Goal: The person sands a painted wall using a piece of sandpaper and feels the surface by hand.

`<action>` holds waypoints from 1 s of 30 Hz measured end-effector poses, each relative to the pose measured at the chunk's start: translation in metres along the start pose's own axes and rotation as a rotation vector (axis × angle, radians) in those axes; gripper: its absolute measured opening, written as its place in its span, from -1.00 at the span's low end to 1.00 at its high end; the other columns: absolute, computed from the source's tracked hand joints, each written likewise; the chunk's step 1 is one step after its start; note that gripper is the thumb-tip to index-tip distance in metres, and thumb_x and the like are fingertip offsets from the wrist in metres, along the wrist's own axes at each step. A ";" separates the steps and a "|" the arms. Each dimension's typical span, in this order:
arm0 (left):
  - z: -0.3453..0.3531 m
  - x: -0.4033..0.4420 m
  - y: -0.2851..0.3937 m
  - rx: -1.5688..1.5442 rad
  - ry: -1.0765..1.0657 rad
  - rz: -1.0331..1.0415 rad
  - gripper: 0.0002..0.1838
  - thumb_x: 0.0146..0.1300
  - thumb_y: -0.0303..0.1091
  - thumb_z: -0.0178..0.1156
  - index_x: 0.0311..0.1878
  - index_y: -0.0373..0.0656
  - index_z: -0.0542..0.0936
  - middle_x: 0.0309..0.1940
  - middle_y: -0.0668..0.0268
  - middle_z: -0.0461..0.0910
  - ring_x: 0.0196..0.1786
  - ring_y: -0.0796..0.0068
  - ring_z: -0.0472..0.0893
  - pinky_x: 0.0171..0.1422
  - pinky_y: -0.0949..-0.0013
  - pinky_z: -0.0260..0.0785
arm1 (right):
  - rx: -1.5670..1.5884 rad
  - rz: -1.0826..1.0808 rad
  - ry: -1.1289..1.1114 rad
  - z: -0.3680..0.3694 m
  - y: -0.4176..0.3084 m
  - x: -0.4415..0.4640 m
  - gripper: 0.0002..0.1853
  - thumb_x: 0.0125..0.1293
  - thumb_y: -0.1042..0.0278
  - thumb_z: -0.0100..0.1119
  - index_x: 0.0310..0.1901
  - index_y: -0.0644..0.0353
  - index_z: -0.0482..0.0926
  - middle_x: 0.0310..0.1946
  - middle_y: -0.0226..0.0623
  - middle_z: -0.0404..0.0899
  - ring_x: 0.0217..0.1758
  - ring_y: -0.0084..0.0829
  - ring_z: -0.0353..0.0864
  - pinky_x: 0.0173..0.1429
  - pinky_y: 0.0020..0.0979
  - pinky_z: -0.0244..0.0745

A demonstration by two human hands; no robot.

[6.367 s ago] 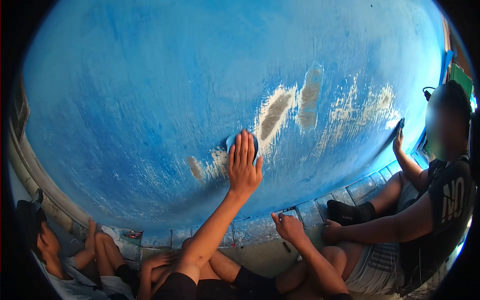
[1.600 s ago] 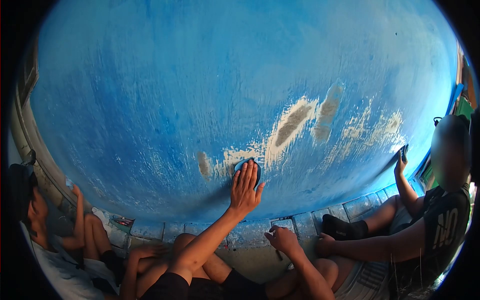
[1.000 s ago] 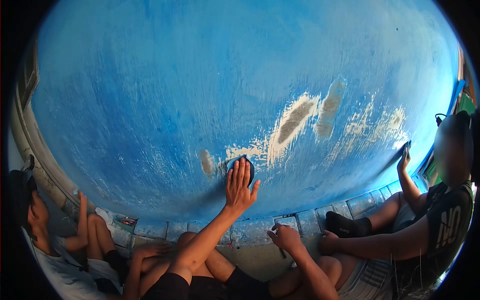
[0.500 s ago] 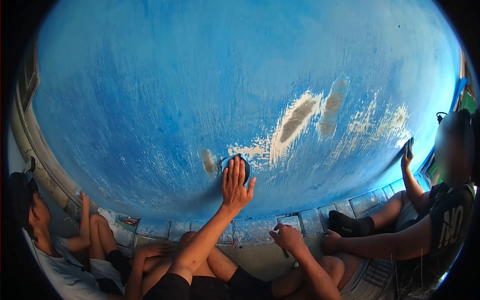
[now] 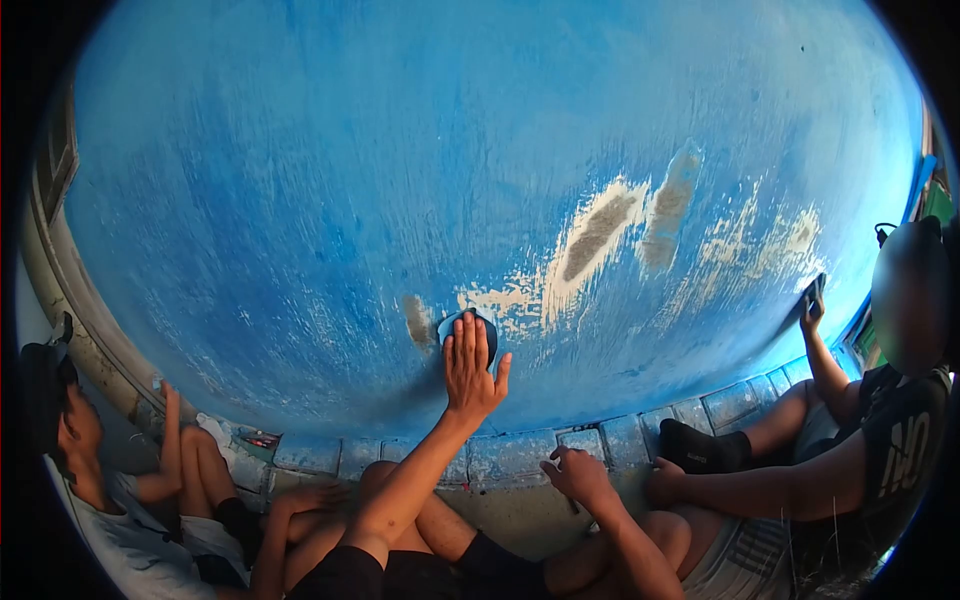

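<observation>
1. Step looks like rubbing the wall (image 5: 300, 200) with sandpaper (image 5: 448, 324); do it well by laying the palm flat, spreading pressure evenly, no digging in with fingertips
2. Short overlapping strokes seem best across the flaky white patch (image 5: 500, 298), easing off where grey shows so the surface isn't gouged
3. Sheet edge likely to curl or slip out, so fingers should span it; regrip if it slides
4. Left hand (image 5: 472, 380): fingers nearly straight and close together, thumb out to the right, holding sandpaper against the wall
5. Sandpaper is under those fingers at the hand's far end, rim showing left and right; wrist on the near side, clear of it
6. It sits just right of the small grey patch (image 5: 416, 322), on the near side of the white patch
7. Right hand (image 5: 580, 475): loosely half curled, nothing seen in it, near side and right of sandpaper, well apart from it
</observation>
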State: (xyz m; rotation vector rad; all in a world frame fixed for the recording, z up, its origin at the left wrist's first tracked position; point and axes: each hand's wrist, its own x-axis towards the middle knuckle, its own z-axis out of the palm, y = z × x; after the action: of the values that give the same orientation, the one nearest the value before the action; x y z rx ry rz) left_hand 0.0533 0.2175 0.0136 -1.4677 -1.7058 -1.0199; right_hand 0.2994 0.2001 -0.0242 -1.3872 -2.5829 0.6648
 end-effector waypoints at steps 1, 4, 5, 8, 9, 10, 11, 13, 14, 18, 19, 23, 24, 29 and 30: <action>-0.001 0.002 0.000 -0.006 0.007 0.004 -0.23 0.47 0.01 -0.05 0.55 -0.29 0.01 0.57 0.01 -0.04 0.62 0.04 -0.06 0.61 -0.02 -0.21 | 0.010 0.010 -0.020 -0.004 -0.003 -0.001 -0.57 0.28 -0.08 0.21 -0.06 0.11 0.66 -0.29 -0.03 0.71 -0.15 0.02 0.71 -0.01 -0.04 0.59; -0.005 0.009 0.001 0.015 0.011 0.014 -0.22 0.47 0.00 -0.04 0.55 -0.29 0.00 0.57 0.01 -0.04 0.62 0.04 -0.06 0.61 -0.03 -0.20 | 0.022 0.027 -0.048 -0.008 -0.007 -0.001 -0.58 0.29 -0.07 0.21 -0.06 0.12 0.65 -0.22 0.03 0.70 -0.13 0.05 0.71 0.01 -0.02 0.59; -0.005 0.010 0.001 0.016 0.009 0.017 -0.22 0.47 0.00 -0.04 0.55 -0.29 0.00 0.57 0.01 -0.04 0.62 0.04 -0.06 0.61 -0.03 -0.20 | 0.022 0.036 -0.057 -0.007 -0.008 -0.001 -0.58 0.29 -0.06 0.21 -0.06 0.12 0.65 -0.22 0.03 0.70 -0.13 0.05 0.71 0.00 -0.01 0.59; -0.005 0.010 0.000 0.021 0.007 0.024 -0.22 0.46 0.00 -0.03 0.55 -0.29 0.00 0.57 0.01 -0.04 0.62 0.04 -0.07 0.61 -0.03 -0.20 | 0.003 0.030 -0.045 -0.007 -0.011 -0.002 -0.59 0.28 -0.06 0.22 -0.06 0.12 0.65 -0.22 0.03 0.70 -0.13 0.05 0.71 -0.01 -0.01 0.59; -0.006 0.010 0.000 0.017 0.009 0.024 -0.22 0.46 0.00 -0.03 0.55 -0.29 0.00 0.57 0.01 -0.03 0.62 0.04 -0.07 0.61 -0.03 -0.20 | 0.004 0.032 -0.047 -0.007 -0.011 -0.002 -0.59 0.28 -0.06 0.22 -0.06 0.12 0.65 -0.22 0.03 0.70 -0.13 0.05 0.71 -0.01 -0.01 0.59; -0.006 0.010 0.000 0.013 0.011 0.023 -0.22 0.46 -0.01 -0.03 0.55 -0.29 0.00 0.57 0.01 -0.03 0.62 0.04 -0.06 0.61 -0.03 -0.20 | 0.008 0.023 -0.045 -0.008 -0.010 -0.003 -0.59 0.28 -0.06 0.22 -0.06 0.12 0.65 -0.23 0.03 0.70 -0.13 0.05 0.70 -0.01 -0.01 0.59; -0.005 0.009 0.000 0.012 0.010 0.022 -0.22 0.46 -0.01 -0.03 0.55 -0.29 0.00 0.57 0.01 -0.03 0.62 0.04 -0.06 0.61 -0.03 -0.20 | 0.012 0.015 -0.042 -0.008 -0.010 -0.003 -0.59 0.28 -0.06 0.22 -0.06 0.12 0.65 -0.23 0.03 0.70 -0.13 0.06 0.70 -0.01 -0.01 0.59; -0.004 0.010 0.000 0.026 0.013 0.016 -0.22 0.46 0.00 -0.03 0.55 -0.28 0.00 0.57 0.02 -0.03 0.62 0.05 -0.07 0.61 -0.02 -0.21 | 0.011 0.015 -0.046 -0.008 -0.010 -0.003 -0.59 0.28 -0.06 0.23 -0.06 0.12 0.65 -0.23 0.03 0.70 -0.13 0.06 0.70 -0.01 -0.01 0.60; -0.004 0.010 0.000 0.028 0.013 0.016 -0.22 0.46 0.00 -0.03 0.55 -0.28 0.00 0.57 0.02 -0.03 0.62 0.05 -0.07 0.61 -0.02 -0.21 | 0.011 0.015 -0.049 -0.007 -0.010 -0.003 -0.59 0.28 -0.06 0.23 -0.06 0.12 0.65 -0.23 0.03 0.70 -0.14 0.06 0.71 -0.02 -0.01 0.60; -0.005 0.012 0.000 0.013 0.017 0.027 -0.23 0.47 0.00 -0.03 0.55 -0.27 0.03 0.57 0.03 -0.01 0.61 0.06 -0.04 0.61 -0.01 -0.17 | 0.027 -0.015 -0.020 0.001 -0.003 0.000 -0.59 0.28 -0.06 0.22 -0.07 0.11 0.66 -0.23 0.03 0.70 -0.14 0.06 0.71 -0.02 -0.01 0.60; -0.007 0.010 0.000 0.019 0.018 0.030 -0.24 0.47 0.00 -0.03 0.55 -0.27 0.04 0.56 0.03 0.00 0.61 0.06 -0.03 0.60 0.00 -0.16 | 0.023 -0.001 -0.023 -0.001 -0.003 -0.001 -0.60 0.28 -0.06 0.23 -0.07 0.11 0.66 -0.23 0.03 0.70 -0.15 0.06 0.71 -0.03 -0.01 0.60; -0.011 0.011 0.003 0.032 0.015 0.012 -0.27 0.49 -0.01 -0.05 0.54 -0.26 0.06 0.56 0.05 0.02 0.60 0.10 0.01 0.61 0.06 -0.13 | 0.033 0.028 -0.044 -0.001 -0.005 0.000 -0.60 0.27 -0.07 0.23 -0.08 0.10 0.66 -0.25 0.02 0.70 -0.15 0.06 0.71 -0.03 0.00 0.60; -0.010 0.010 0.002 0.044 0.016 0.003 -0.27 0.49 -0.01 -0.05 0.54 -0.26 0.06 0.56 0.05 0.02 0.60 0.10 0.01 0.61 0.06 -0.13 | 0.029 0.015 -0.053 -0.001 -0.006 -0.001 -0.60 0.27 -0.07 0.23 -0.08 0.10 0.66 -0.25 0.02 0.70 -0.15 0.06 0.71 -0.03 0.00 0.60; -0.010 0.009 0.000 -0.001 0.027 0.018 -0.34 0.54 -0.06 -0.16 0.56 -0.20 0.06 0.58 0.14 0.01 0.62 0.22 -0.01 0.62 0.10 -0.19 | 0.031 0.010 -0.035 0.004 -0.002 0.001 -0.60 0.26 -0.06 0.25 -0.09 0.10 0.66 -0.26 0.01 0.71 -0.16 0.06 0.71 -0.04 0.00 0.59; -0.010 0.010 -0.001 -0.033 0.016 0.021 -0.36 0.54 -0.07 -0.19 0.56 -0.19 0.05 0.58 0.16 0.01 0.62 0.23 -0.02 0.63 0.10 -0.20 | 0.024 0.004 -0.028 0.006 -0.002 0.002 -0.61 0.25 -0.05 0.27 -0.09 0.10 0.66 -0.31 -0.04 0.72 -0.18 0.02 0.72 -0.05 -0.03 0.60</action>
State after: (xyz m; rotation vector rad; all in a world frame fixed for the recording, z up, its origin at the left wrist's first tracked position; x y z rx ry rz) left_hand 0.0508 0.2130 0.0268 -1.4915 -1.6661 -1.0501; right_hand 0.2953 0.1986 -0.0291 -1.3867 -2.5849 0.7190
